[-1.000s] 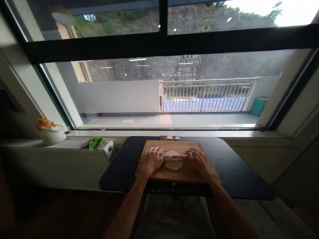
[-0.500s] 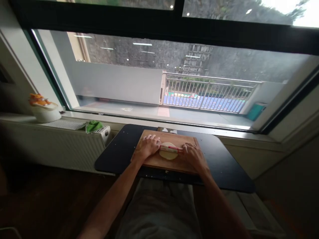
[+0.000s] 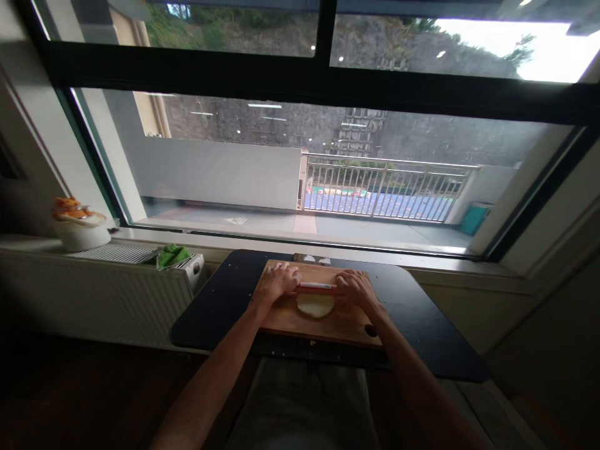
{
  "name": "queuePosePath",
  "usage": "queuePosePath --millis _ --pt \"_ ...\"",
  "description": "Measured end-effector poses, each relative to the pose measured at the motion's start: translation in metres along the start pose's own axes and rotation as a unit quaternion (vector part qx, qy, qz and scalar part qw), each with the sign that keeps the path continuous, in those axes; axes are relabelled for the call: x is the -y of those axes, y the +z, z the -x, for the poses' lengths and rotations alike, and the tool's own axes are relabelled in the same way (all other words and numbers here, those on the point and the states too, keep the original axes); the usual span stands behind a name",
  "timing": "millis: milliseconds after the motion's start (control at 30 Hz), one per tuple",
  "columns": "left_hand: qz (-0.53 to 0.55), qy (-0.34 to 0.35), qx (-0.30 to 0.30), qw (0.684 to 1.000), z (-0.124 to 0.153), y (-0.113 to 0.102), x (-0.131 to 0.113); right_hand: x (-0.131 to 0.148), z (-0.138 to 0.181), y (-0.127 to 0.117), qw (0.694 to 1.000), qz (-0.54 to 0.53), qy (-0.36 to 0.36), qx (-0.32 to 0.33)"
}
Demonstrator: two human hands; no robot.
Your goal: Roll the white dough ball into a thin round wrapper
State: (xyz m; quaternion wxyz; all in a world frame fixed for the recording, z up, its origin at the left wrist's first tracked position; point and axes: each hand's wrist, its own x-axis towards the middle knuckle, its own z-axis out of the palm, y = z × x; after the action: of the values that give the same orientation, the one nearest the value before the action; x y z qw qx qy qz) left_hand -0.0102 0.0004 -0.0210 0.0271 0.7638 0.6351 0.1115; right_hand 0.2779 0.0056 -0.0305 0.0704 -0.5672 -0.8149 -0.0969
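A pale round of dough (image 3: 315, 305) lies flat on a wooden board (image 3: 344, 326) on a small black table (image 3: 422, 325). A thin rolling pin with a red and white middle (image 3: 317, 286) lies across the board just beyond the dough's far edge. My left hand (image 3: 275, 282) presses on the pin's left end with fingers curled over it. My right hand (image 3: 356, 287) presses on the right end the same way. Both forearms reach in from the bottom of the view.
A white radiator (image 3: 117, 281) stands left of the table, with a green cloth (image 3: 171, 255) and a white bowl holding something orange (image 3: 79, 226) on top. A small wooden item (image 3: 312, 258) sits behind the board. A large window fills the wall ahead.
Both hands have pushed the rolling pin away from me, from the middle of the dough to just past its far edge. The camera view has shifted a little.
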Motion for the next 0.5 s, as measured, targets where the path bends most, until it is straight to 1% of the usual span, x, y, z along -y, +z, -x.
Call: queuePosePath --millis 133,233,367,500 --pt "-0.010 -0.011 0.019 1.000 -0.009 0.002 0.001 -0.003 -0.006 0.002 1.000 -0.004 0.024 0.002" --pt "-0.021 0.001 0.007 1.000 -0.008 0.008 0.004 -0.001 0.000 0.001 1.000 0.010 -0.004 -0.009" --pt "-0.029 0.051 -0.015 0.998 0.004 0.016 0.009 0.003 0.017 -0.001 0.997 0.035 -0.061 -0.031" --pt "-0.031 0.043 -0.035 0.998 0.023 0.022 0.005 0.010 0.032 -0.003 0.997 -0.006 -0.060 -0.051"
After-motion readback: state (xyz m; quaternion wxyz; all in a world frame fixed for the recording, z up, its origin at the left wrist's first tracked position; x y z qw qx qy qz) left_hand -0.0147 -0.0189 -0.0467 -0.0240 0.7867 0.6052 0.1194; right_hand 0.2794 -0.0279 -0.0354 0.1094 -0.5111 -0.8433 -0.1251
